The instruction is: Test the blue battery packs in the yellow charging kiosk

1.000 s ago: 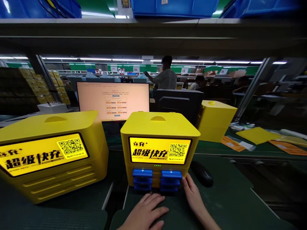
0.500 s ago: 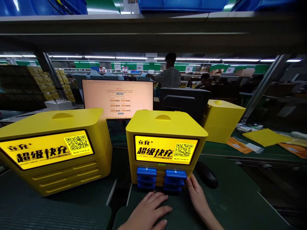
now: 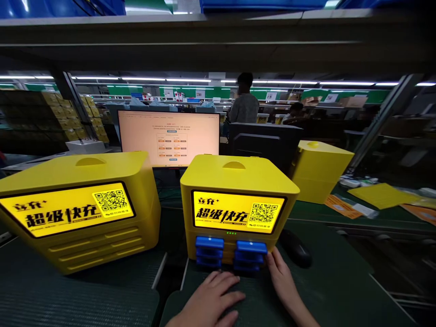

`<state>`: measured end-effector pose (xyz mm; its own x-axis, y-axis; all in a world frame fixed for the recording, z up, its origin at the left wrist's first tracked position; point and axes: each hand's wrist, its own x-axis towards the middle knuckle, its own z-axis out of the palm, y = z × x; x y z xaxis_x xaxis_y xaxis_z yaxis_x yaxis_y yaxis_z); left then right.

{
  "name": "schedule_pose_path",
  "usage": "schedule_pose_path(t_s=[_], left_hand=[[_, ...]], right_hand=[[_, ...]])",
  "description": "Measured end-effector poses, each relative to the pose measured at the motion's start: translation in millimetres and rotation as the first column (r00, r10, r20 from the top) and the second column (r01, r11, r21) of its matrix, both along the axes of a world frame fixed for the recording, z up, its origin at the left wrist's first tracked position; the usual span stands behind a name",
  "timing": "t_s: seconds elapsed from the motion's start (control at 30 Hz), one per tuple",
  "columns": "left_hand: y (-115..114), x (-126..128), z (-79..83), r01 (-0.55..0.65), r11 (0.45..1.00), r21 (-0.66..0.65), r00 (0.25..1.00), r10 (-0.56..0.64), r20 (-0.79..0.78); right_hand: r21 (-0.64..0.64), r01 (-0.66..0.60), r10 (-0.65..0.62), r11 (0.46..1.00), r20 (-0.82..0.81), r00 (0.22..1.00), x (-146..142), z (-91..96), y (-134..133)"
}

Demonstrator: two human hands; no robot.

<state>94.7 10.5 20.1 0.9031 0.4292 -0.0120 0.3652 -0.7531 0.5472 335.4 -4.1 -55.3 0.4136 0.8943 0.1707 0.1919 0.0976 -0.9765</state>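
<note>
A yellow power-bank charging station point(image 3: 238, 179) with a lit screen stands in front of me on the dark green mat point(image 3: 327, 290). Several blue power banks point(image 3: 231, 254) stick out of its lower slots. My left hand point(image 3: 207, 302) lies flat on the mat just below the left stack, fingers spread and holding nothing. My right hand point(image 3: 281, 279) rests beside the station's lower right corner, fingertips touching the right-hand blue power banks; nothing is gripped.
A second, wider yellow station point(image 3: 78, 209) stands at the left with bare slots. A black mouse point(image 3: 295, 247) lies right of the middle station. A lit monitor point(image 3: 169, 138), a black box and a third yellow unit point(image 3: 320, 170) stand behind. Papers lie far right. A person stands in the background.
My view has drifted slightly, so everything sits a little further right. Both hands stay where they were beside the blue power banks.
</note>
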Motion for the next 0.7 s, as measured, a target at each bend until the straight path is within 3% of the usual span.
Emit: schedule_pose_path(t_s=[0.1, 0.17, 0.23, 0.3, 0.33, 0.4, 0.53, 0.7], left_hand=[[1, 1, -4.7, -0.075, 0.99, -0.123, 0.993, 0.085, 0.081], [5, 3, -12.1, -0.163, 0.933, -0.32, 0.951, 0.235, 0.203], [11, 5, -19.3, -0.217, 0.776, -0.592, 0.837, 0.46, 0.296], [18, 3, -22.6, -0.202, 0.559, -0.804, 0.729, 0.634, 0.258], [22, 1, -22.4, -0.186, 0.471, -0.862, 0.715, 0.667, 0.21], [27, -6, -18.3, -0.175, 0.365, -0.914, 0.755, 0.646, 0.114], [36, -28, -6.4, -0.215, 0.333, -0.918, 0.838, 0.546, 0.002], [45, -41, -4.9, -0.286, 0.331, -0.899, 0.837, 0.543, -0.067]], right_hand=[[-0.003, 0.01, -0.01, 1.0, 0.005, 1.0, 1, -0.3, -1], [0.0, 0.023, -0.023, 1.0, 0.011, 1.0, 1, 0.3, -1], [0.004, 0.028, -0.028, 1.0, 0.016, 0.999, 0, 1.6, -2], [0.003, 0.022, -0.022, 1.0, 0.017, 1.0, 0, 3.0, -2], [0.003, 0.019, -0.019, 1.0, 0.015, 1.0, -1, 3.5, -2], [0.005, 0.017, -0.017, 1.0, 0.013, 1.0, -1, 3.7, -1], [0.01, 0.008, -0.009, 1.0, 0.027, 1.0, 0, 1.3, -1], [0.004, -0.019, 0.019, 1.0, 0.01, 1.0, 2, -1.2, -1]])
